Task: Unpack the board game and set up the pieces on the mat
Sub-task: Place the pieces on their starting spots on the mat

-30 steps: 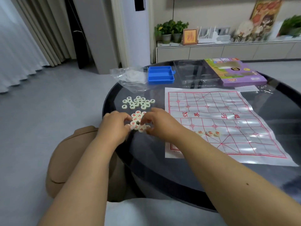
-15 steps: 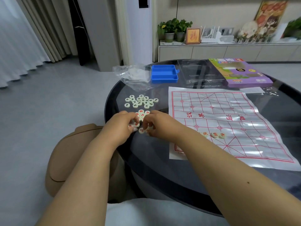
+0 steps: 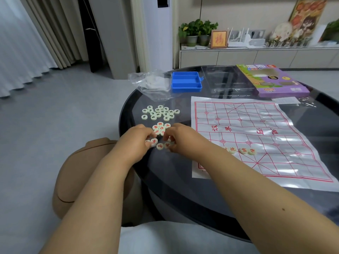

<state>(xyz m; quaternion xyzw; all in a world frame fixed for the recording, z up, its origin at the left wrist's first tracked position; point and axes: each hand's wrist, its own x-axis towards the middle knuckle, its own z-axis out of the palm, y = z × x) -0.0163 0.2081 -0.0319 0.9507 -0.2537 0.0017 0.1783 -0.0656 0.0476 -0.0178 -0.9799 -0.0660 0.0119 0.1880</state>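
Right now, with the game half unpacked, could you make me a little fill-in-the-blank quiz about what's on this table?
1. The empty tray beside the plastic bag is ____ in colour.
2. The pieces already on the mat carry ____ characters.
3. The game box is mostly ____.
4. Both the left hand and right hand work in the pile of ____-lettered pieces.

Missing words: blue; red; purple; red

Three red pieces (image 3: pixel 244 150) on mat (image 3: pixel 275 129); rest beside.
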